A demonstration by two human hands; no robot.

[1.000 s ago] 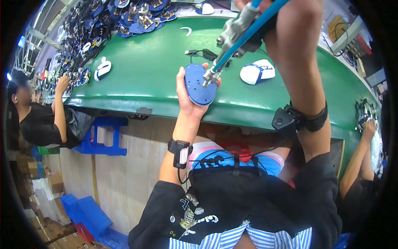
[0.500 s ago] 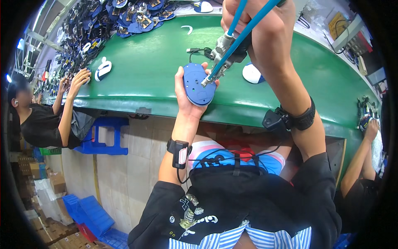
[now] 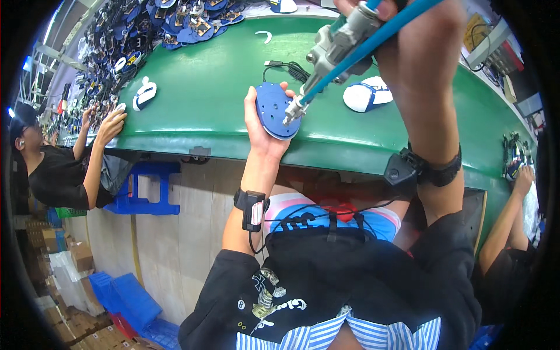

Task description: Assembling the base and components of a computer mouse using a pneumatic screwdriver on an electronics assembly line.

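Note:
My left hand (image 3: 264, 137) cradles a computer mouse (image 3: 273, 108) from below, with its flat blue underside and screw holes facing up. Its black cable (image 3: 296, 70) lies coiled on the table behind it. At the top, my right hand (image 3: 417, 29), partly cut off and blurred, grips a screwdriver (image 3: 333, 51) of grey metal with blue tubes. The screwdriver's tip sits at the lower right part of the mouse's underside; whether it touches a screw, I cannot tell. Beside it, to the right, lies a white and blue mouse cover (image 3: 366, 94).
The green table (image 3: 198, 87) carries another white and blue mouse cover (image 3: 144, 94) and a small white curved piece (image 3: 265, 37). Blue mouse parts (image 3: 201, 20) heap at the back left. Co-workers sit at both sides, and a blue stool (image 3: 149, 188) stands left.
My right hand and the screwdriver have swung to the right, uncovering more of the mouse cover there. The mouse in my left hand has shifted slightly left and up.

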